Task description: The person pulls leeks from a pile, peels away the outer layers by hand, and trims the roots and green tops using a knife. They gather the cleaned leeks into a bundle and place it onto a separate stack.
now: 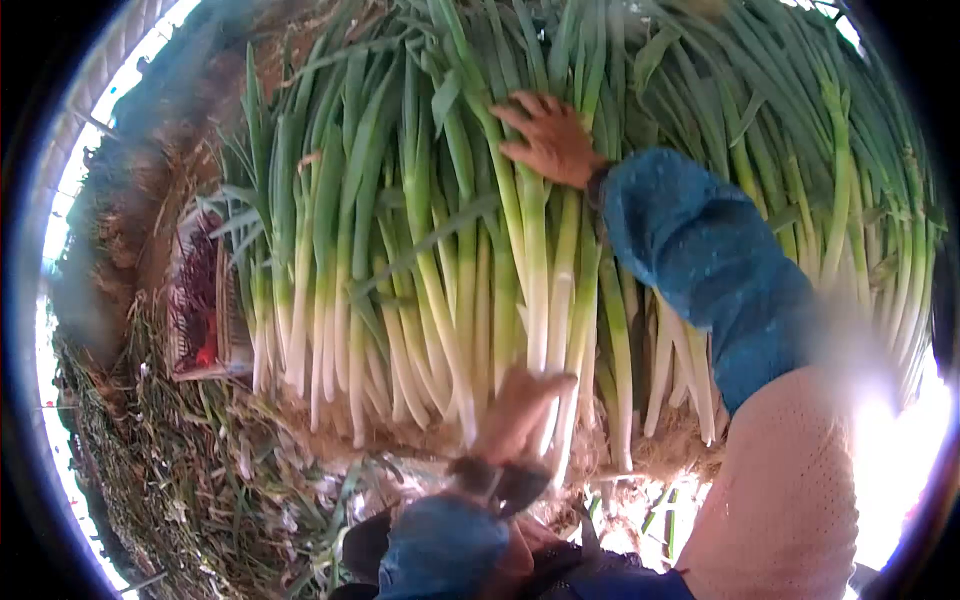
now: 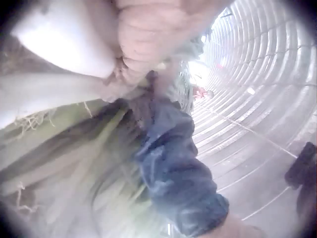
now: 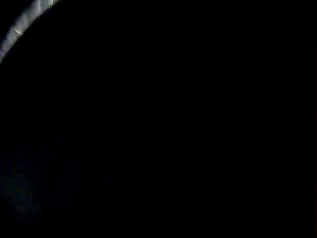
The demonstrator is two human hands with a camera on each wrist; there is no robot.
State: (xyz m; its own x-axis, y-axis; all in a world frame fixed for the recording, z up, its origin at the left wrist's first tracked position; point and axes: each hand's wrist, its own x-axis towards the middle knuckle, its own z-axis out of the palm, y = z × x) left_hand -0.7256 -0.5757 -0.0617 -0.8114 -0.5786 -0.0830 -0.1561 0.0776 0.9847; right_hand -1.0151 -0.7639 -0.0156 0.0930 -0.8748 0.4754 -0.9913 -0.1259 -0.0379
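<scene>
Long green onions [image 1: 430, 260] lie side by side in a thick layer, with white stems toward me and green leaves pointing away. Over the leaves, right of the middle, my right hand [image 1: 550, 140] rests with spread fingers. Down at the white root ends is my left hand [image 1: 515, 415], blurred in the head view. In the left wrist view the fingers [image 2: 153, 39] of this hand curl against the white stem of a green onion [image 2: 54, 91], with thin roots showing below. The right wrist view is almost wholly black.
A crate [image 1: 205, 300] with dark red contents stands at the left end of the layer. Loose leaf scraps [image 1: 220, 490] cover the ground at lower left. A ribbed, pale curved covering [image 2: 262, 89] arches overhead in the left wrist view.
</scene>
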